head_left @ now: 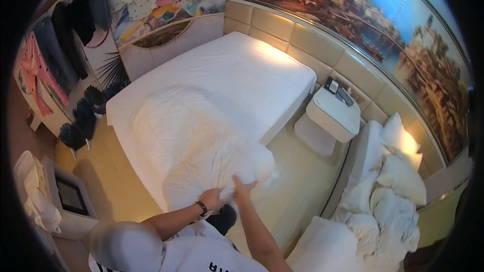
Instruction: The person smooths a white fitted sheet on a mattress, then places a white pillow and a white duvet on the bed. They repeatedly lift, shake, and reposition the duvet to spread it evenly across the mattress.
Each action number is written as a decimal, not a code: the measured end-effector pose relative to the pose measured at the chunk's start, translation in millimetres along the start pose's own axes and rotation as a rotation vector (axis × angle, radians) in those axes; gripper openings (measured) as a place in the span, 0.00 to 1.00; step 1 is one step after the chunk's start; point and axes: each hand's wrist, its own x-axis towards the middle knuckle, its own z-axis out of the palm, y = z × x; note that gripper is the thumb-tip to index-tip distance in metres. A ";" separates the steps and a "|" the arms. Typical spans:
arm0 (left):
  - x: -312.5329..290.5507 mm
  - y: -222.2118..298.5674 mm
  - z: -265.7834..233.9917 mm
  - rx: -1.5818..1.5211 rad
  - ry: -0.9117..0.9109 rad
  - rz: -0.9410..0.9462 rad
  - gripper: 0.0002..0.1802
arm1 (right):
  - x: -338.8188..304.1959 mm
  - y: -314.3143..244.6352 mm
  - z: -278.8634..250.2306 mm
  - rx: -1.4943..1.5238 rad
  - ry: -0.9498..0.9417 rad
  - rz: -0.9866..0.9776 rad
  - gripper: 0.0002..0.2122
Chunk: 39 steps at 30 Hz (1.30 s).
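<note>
A puffy white duvet (189, 136) lies bunched over the near part of the bed (222, 65), its near corner hanging past the bed's edge. My left hand (210, 199), with a dark watch on the wrist, is closed on the duvet's near edge. Close beside it on the right, my right hand (243, 187) grips the same edge, thumb toward the left hand. Folds of cloth gather between the two hands, and some fingertips are hidden in the fabric. A smooth white sheet covers the bed's far part.
A white nightstand (335, 113) holding small dark items stands right of the bed. Beyond it, a second bed carries white pillows (401, 176) and crumpled bedding (388, 216). Clothes (60, 45) hang at left above dark leaf-shaped decorations (84, 116). A boxy cabinet (68, 191) stands lower left.
</note>
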 end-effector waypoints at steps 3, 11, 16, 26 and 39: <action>30.4 30.2 -14.9 -0.043 -0.115 -0.048 0.18 | 69.6 3.4 -0.4 0.066 0.121 -0.112 0.42; 166.3 79.7 -54.7 -0.171 0.051 0.034 0.18 | 185.4 -148.8 41.0 -0.101 -0.219 -0.135 0.19; 198.3 91.1 -110.3 -0.312 0.249 -0.060 0.18 | 189.8 -209.7 134.0 -0.233 -0.361 -0.137 0.16; 249.8 110.4 -169.5 -0.532 1.039 -0.147 0.11 | 200.5 -273.6 293.4 -0.367 -0.848 -0.108 0.21; 520.4 304.1 -215.9 -0.687 1.622 0.080 0.10 | 287.3 -542.7 334.2 -0.502 -1.431 -0.454 0.21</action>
